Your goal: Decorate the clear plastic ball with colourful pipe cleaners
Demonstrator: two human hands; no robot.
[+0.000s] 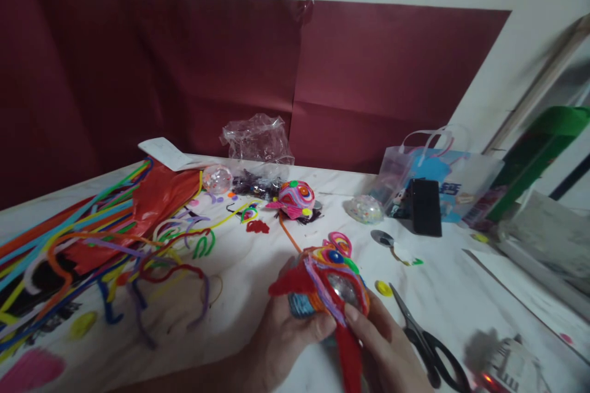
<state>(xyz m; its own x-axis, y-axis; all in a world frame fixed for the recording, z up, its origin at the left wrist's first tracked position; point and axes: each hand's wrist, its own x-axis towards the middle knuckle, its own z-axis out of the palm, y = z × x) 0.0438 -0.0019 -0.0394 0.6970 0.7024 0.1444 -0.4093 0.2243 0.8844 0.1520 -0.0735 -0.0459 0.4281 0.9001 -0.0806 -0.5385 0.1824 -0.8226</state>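
Craft piece [329, 273]: the colourful thing is being held over the counter [242, 282], between both hands.
Left hand [283, 334]: is clamping its left side.
Right hand [385, 341]: is gripping its right.
Scissors [413, 324]: are lying just beside the right hand.

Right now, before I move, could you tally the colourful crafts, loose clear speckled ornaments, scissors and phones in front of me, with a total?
Colourful crafts: 2, the held one and the one behind it
Clear speckled ornaments: 2
Scissors: 1 pair
Phone: 1
Total: 6
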